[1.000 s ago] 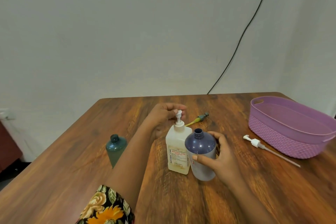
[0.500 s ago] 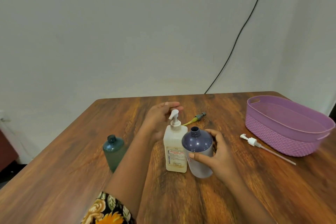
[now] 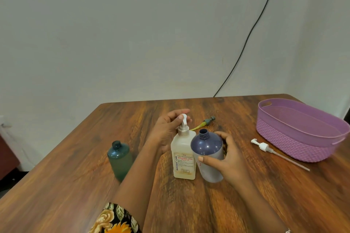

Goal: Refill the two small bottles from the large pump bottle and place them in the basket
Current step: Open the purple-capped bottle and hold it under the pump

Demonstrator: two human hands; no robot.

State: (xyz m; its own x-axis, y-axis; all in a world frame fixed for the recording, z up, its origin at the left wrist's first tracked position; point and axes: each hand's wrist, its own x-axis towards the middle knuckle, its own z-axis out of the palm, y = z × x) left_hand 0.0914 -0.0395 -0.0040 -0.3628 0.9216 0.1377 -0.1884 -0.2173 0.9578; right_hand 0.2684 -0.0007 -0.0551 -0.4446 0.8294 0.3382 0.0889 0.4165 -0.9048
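Observation:
The large white pump bottle (image 3: 184,157) stands upright at the table's middle. My left hand (image 3: 167,128) reaches behind it, and thumb and fingers pinch its white pump head (image 3: 183,119). Right beside it, touching, stands an uncapped dark blue small bottle (image 3: 207,149), held round its body by my right hand (image 3: 228,159). A second small bottle, teal and uncapped (image 3: 120,159), stands alone to the left, partly behind my left forearm. The purple basket (image 3: 301,117) sits at the right edge with nothing seen inside.
A loose white pump with a long tube (image 3: 264,146) lies in front of the basket. A green cap with a yellow tube (image 3: 207,121) lies behind the bottles. A black cable (image 3: 246,43) runs down the wall to the wooden table (image 3: 189,204).
My left fingers have shifted on the pump head, and its nozzle has turned. My right hand has kept its hold on the blue bottle beside the pump bottle.

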